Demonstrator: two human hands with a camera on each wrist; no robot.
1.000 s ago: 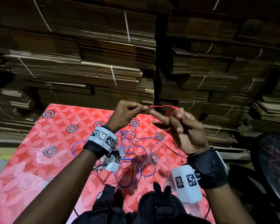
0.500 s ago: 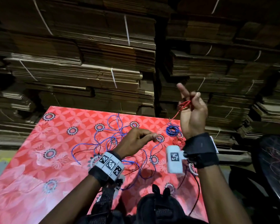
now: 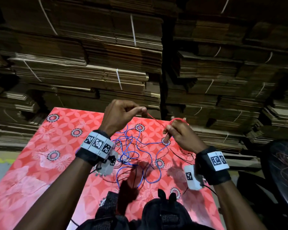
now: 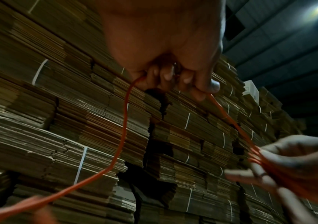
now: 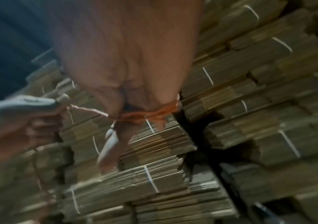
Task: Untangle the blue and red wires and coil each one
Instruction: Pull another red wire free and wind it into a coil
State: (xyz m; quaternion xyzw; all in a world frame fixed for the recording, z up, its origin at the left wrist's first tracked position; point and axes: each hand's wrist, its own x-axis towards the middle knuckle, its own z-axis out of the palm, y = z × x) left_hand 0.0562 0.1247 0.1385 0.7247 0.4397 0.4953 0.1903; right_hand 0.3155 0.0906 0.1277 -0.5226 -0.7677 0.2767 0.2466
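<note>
The red wire (image 3: 156, 121) runs taut between my two raised hands above the table. My left hand (image 3: 142, 111) pinches it between thumb and forefinger; in the left wrist view the red wire (image 4: 123, 128) hangs from the curled fingers (image 4: 165, 77) in a long loop. My right hand (image 3: 171, 128) holds several red loops (image 3: 179, 120) wound round its fingers, seen blurred as the red coil (image 5: 152, 113) in the right wrist view. The blue wire (image 3: 131, 146) lies loose and tangled with thin black wires on the red patterned cloth (image 3: 56, 146) under both hands.
Tall stacks of strapped flat cardboard (image 3: 106, 63) stand right behind the table. A dark round object (image 3: 283, 171) stands to the right of the table. Black straps and a bag (image 3: 158, 214) sit at the near edge.
My left hand has risen from low over the cloth to the height of the right hand, bringing the red wire with it. The right hand has dropped slightly and tilted toward the left.
</note>
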